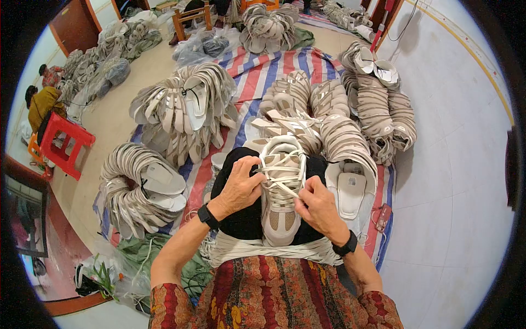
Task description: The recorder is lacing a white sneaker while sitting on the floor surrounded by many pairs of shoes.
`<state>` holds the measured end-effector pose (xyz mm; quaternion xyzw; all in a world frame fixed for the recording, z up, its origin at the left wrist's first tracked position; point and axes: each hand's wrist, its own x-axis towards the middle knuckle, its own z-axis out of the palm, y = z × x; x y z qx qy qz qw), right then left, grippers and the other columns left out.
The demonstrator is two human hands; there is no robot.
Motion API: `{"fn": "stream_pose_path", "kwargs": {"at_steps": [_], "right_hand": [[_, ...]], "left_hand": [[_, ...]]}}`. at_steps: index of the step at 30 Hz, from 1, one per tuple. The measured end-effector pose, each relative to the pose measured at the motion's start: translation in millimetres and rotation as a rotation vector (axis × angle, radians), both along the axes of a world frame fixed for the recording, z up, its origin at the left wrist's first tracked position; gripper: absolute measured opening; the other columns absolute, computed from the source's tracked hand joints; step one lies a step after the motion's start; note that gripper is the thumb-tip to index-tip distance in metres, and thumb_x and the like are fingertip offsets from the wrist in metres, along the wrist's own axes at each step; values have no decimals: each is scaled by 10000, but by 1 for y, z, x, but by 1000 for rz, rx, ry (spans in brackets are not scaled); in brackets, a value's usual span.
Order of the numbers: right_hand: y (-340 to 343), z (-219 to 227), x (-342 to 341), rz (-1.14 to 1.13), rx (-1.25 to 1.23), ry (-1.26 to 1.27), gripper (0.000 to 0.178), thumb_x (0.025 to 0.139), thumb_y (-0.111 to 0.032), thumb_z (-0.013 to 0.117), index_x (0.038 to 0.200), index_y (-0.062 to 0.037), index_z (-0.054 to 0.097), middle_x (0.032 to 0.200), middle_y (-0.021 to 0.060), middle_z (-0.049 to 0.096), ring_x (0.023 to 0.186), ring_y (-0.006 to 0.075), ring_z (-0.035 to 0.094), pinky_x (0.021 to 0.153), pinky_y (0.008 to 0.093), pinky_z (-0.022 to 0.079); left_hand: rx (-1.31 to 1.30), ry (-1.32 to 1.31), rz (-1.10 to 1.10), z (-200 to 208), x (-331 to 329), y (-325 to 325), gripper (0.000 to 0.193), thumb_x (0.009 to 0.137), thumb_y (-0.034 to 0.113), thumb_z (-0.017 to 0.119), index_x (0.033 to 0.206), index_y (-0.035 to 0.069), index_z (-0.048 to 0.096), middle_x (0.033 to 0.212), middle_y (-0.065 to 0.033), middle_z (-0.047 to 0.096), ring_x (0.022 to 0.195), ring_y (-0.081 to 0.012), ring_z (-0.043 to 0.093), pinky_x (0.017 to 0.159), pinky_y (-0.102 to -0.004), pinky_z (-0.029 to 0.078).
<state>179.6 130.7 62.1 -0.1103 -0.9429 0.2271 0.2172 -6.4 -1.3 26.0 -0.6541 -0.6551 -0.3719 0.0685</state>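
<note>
A beige and white sneaker (282,222) rests upright between my dark-clad legs, toe toward me. Flat cream shoelace (285,174) criss-crosses its tongue. My left hand (239,185) is closed at the left row of eyelets, thumb and forefinger pinched together. A small dark, thin thing shows at those fingertips, too small to name. On the other side, my right hand (319,207) pinches a length of the lace that runs taut across the shoe toward the left fingers. Loose cream laces (274,251) lie in a thick bunch across my lap.
Tied bundles of beige shoe uppers stand on a striped sheet (253,70): a curled bundle (131,186) and a taller pile (183,104) at left, a long row (350,159) at right. A red stool (66,143) and two people are farther left. A white wall (449,164) borders the right.
</note>
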Motion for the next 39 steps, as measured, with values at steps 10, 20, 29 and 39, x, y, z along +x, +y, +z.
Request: {"fn": "stream_pose_path", "kwargs": {"at_steps": [10,20,29,39], "right_hand": [[16,-2,-10,-4,-133,27,207,654,-96,666,755,3,515,935,134,456,744,255,512,644,347,445],[19,5,-5,-130,-245,24,330,698,-110,621,1007,-21,546,1009,129,485,870,241,495,751,345,418],[28,-22,-73,-38,-503,-118,216,820,-168,564,749,36,577,556,35,515,454,87,456,430,231,365],[51,1,-71,-91,-264,-310,307,859,-393,519,801,-95,567,606,70,483,521,192,398,486,341,331]], "left_hand": [[-47,61,44,19,18,-9,179,642,76,633,765,19,514,1054,-136,446,1033,-326,408,867,-433,312],[-347,64,-128,-38,-48,74,359,864,294,488,1074,3,477,1095,-216,487,1004,-342,485,808,-430,397],[-595,-1148,-275,-80,-60,110,651,892,505,390,1276,-19,351,1316,-206,376,1158,-301,405,951,-329,319],[-493,-697,220,-5,-34,114,487,658,413,618,776,-58,638,765,-230,624,718,-337,613,650,-392,467]]}}
